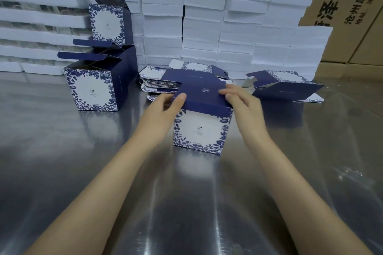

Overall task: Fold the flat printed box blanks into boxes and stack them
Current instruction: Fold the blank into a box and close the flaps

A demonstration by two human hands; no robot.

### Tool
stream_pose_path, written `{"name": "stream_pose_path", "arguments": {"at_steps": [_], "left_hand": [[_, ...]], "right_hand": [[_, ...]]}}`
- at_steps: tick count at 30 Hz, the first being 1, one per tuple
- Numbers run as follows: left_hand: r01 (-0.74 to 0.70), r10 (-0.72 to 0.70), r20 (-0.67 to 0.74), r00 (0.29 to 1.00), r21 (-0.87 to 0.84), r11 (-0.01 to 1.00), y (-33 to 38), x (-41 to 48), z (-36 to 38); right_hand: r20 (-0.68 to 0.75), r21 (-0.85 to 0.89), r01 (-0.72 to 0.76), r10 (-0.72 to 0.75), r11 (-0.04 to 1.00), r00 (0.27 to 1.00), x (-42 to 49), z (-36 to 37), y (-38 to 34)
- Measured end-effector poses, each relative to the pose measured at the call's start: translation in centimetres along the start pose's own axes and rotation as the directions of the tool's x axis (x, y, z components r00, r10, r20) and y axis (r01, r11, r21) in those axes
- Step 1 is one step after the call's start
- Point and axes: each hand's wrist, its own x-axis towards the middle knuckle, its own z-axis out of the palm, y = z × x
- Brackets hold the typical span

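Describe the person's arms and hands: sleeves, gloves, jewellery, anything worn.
Nothing worn shows. The left forearm and right forearm are bare down to the frame's bottom edge, with no sleeve or cuff in view. The left hand and right hand have no gloves, and no watch, bracelet or ring is visible. The nails look short and unpainted, though they are slightly blurred.

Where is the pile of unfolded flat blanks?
Head view, centre: the pile of blanks lies just behind the box being folded, before the white stacked trays.
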Motion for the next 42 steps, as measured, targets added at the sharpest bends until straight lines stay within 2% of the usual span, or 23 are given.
{"name": "stream_pose_path", "arguments": {"at_steps": [2,6,8,10,12,14,16,18,19,20,23,25,29,34,37,42], "left_hand": [[0.028,-0.021,-0.112,0.994,0.067,0.997,-0.2,0.2,0.0],[0.061,-0.105,-0.152,0.983,-0.269,0.961,-0.1,0.5,-0.6],[0.049,-0.093,-0.142,0.986,-0.288,0.956,0.6,0.3,-0.4],[0.06,-0.097,-0.108,0.989,-0.309,0.949,1.2,-0.2,0.0],[0.115,-0.149,-0.061,0.987,-0.384,0.916,1.2,0.0,0.0],[0.133,-0.153,-0.006,0.988,-0.467,0.874,0.8,0.6,-0.8],[0.123,-0.134,0.007,0.991,-0.449,0.885,0.6,0.7,-1.6],[0.101,-0.137,-0.048,0.989,-0.451,0.887,0.1,1.1,-1.8],[0.106,-0.162,-0.082,0.983,-0.464,0.879,0.0,1.2,-1.8],[0.115,-0.193,-0.118,0.974,-0.479,0.87,-0.1,1.2,-1.6],[0.141,-0.252,-0.183,0.95,-0.467,0.873,-0.2,1.1,-0.8],[0.143,-0.232,-0.198,0.952,-0.38,0.914,0.0,0.7,0.1],[0.148,-0.191,-0.213,0.958,-0.204,0.968,0.6,-0.3,1.7],[0.125,-0.167,-0.122,0.978,-0.293,0.948,0.9,-0.5,1.7],[0.138,-0.186,-0.08,0.979,-0.409,0.902,1.5,-0.4,2.0],[0.165,-0.214,-0.061,0.975,-0.452,0.877,1.8,-0.1,2.1]], "right_hand": [[0.019,-0.141,0.121,-0.12,0.983,0.993,-0.4,0.1,0.4],[0.031,-0.331,0.421,-0.436,0.845,0.899,-0.6,-0.4,0.7],[0.105,-0.368,0.491,-0.489,0.79,0.866,-0.8,-0.1,0.9],[0.172,-0.351,0.517,-0.489,0.781,0.855,-1.3,0.9,1.1],[0.136,-0.298,0.535,-0.52,0.79,0.843,-1.5,1.5,1.1],[0.091,-0.159,0.524,-0.516,0.837,0.852,-0.9,1.3,1.2],[0.174,-0.132,0.521,-0.498,0.843,0.85,-0.7,0.9,1.9],[0.3,-0.107,0.495,-0.447,0.862,0.843,-1.1,1.1,2.6],[0.314,-0.113,0.487,-0.434,0.866,0.844,-1.2,1.3,2.7],[0.291,-0.167,0.495,-0.437,0.852,0.851,-1.2,1.8,2.7],[0.138,-0.471,0.47,-0.464,0.746,0.875,-1.2,3.9,2.0],[0.067,-0.546,0.444,-0.491,0.711,0.869,-1.6,5.5,1.2],[0.034,-0.402,0.529,-0.566,0.747,0.824,-2.5,6.5,0.0],[0.006,-0.324,0.628,-0.662,0.708,0.75,-2.4,5.6,0.4],[-0.036,-0.25,0.667,-0.696,0.701,0.717,-2.2,5.2,0.9],[-0.064,-0.376,0.667,-0.736,0.643,0.674,-1.3,5.5,0.6]]}}
